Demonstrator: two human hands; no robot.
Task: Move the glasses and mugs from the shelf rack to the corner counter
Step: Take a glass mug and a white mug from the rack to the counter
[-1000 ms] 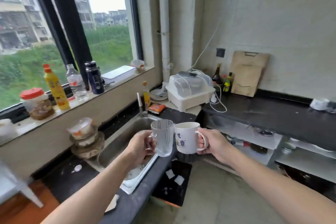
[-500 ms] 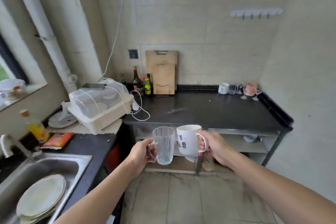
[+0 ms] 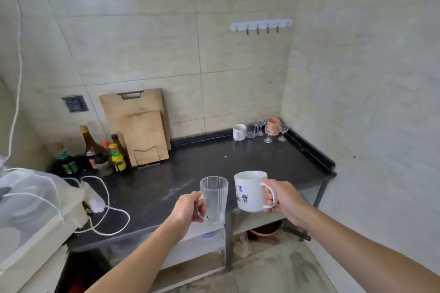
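You've closed in since the earlier frame; the black surface (image 3: 250, 162) now fills the view. L hand (image 3: 188, 207) fingers wrapped on the ribbed glass mug (image 3: 214, 200) handle, R hand (image 3: 285, 200) on the white mug (image 3: 250, 190) handle, both above the front edge. Carry them level to the back corner, set down w/ a gap beside the glassware cluster (image 3: 264, 129), stems tip easily.

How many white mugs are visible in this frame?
2. One white mug is held by its handle in the right hand; the other white mug stands at the counter's far corner, left of the glassware. More could be hidden behind it.
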